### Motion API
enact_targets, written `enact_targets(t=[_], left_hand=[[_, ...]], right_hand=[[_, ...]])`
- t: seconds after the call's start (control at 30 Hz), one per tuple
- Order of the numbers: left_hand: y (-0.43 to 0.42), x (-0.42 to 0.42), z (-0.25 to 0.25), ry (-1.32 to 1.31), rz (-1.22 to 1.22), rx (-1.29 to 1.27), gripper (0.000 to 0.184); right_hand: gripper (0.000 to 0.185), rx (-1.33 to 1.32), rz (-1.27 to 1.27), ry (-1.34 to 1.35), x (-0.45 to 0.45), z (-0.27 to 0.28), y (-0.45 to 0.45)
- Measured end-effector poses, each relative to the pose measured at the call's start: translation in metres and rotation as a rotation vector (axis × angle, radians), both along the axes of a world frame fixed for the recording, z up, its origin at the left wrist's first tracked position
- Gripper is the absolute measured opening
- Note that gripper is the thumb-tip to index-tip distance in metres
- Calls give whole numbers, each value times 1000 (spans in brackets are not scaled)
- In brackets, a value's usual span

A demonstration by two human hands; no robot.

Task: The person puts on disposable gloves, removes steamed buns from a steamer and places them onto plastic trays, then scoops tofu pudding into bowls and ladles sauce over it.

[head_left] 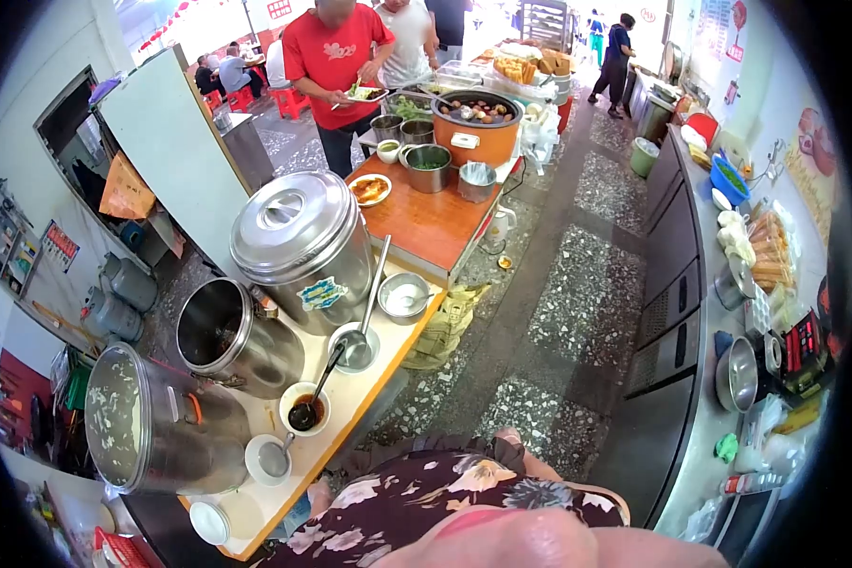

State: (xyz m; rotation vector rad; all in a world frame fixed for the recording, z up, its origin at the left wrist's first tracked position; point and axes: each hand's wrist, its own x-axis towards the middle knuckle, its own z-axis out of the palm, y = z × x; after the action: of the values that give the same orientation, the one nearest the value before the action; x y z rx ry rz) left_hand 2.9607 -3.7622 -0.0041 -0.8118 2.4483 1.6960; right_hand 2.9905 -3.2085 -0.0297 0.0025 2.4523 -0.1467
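Neither of my hands can be made out. Blurred bare skin [540, 540] fills the bottom edge, close to the lens, above a dark floral garment [417, 502]. Closest on the cream counter [336, 440] is a white bowl [292, 390] of dark sauce with a black ladle [329, 371] in it. Beside it lies a small strainer-like scoop [275, 460] over a white dish. Farther along, a long-handled metal ladle [377, 279] rests in another bowl, next to a metal bowl [405, 295] of white contents. A lidded steel pot [298, 237] and an uncovered steel pot [222, 327] stand behind.
A big pot [114, 417] of pale floating pieces stands left. An orange cooker [478, 137] with eggs is on the red-brown table [417, 222]. Across it, a person in a red shirt [336, 57] holds a plate. A steel counter [682, 379] lines the right, beyond the speckled floor [559, 312].
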Motion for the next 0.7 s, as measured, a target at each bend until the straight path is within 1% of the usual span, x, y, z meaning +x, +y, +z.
enact_targets(t=[0.03, 0.1, 0.13, 0.2, 0.23, 0.27, 0.3, 0.33, 0.37, 0.4, 0.43, 0.47, 0.5, 0.53, 0.57, 0.6, 0.63, 0.7], left_hand=[[1, 0, -3, -18, -67, -95, 53], [2, 2, -8, -56, -204, -282, 53], [3, 2, -10, -73, -273, -376, 53], [11, -9, -7, -281, -189, -429, 53], [21, -14, -3, -447, -142, -473, 52], [21, -11, -13, -553, -123, -502, 52], [22, -11, -17, -617, -113, -504, 52], [30, -7, -4, -666, -99, -496, 52], [40, -5, 16, -702, -86, -483, 52], [43, -4, 20, -709, -56, -417, 51], [46, -4, 22, -712, -55, -415, 51], [48, -3, 23, -717, -65, -480, 51], [49, -1, 21, -722, -76, -544, 51], [51, 0, 20, -728, -73, -541, 51], [51, 1, 18, -738, -106, -529, 50], [51, 2, 18, -748, -137, -517, 49], [52, 3, 18, -767, -112, -500, 45], [42, 5, 0, -783, -122, -499, 44]], right_hand=[[24, -1, 4, -1, -3, -1, -1], [18, 54, -163, 139, -9, 0, -5], [18, 53, -160, 139, -11, 4, -5], [19, -82, -255, 133, -16, 15, -2], [23, -91, -127, 73, -17, -30, 4], [23, -87, -123, 72, -17, -27, 5], [22, -62, -53, 80, -18, -17, 3], [21, -37, 16, 86, -19, -5, 1], [23, -178, -205, 33, -22, 8, 2], [23, -177, -204, 31, -22, 1, 5], [24, -174, -66, 39, -22, -16, 10], [25, -172, 71, 46, -20, -27, 13], [26, -184, -24, -10, -20, -23, 11], [26, -183, -20, -16, -18, -18, 10], [26, -196, -144, -10, -14, -8, 10], [24, -197, -101, 42, -12, 2, 8], [24, -195, -57, 96, -10, 4, 8], [21, -177, 3, 105, -7, 6, 8]])
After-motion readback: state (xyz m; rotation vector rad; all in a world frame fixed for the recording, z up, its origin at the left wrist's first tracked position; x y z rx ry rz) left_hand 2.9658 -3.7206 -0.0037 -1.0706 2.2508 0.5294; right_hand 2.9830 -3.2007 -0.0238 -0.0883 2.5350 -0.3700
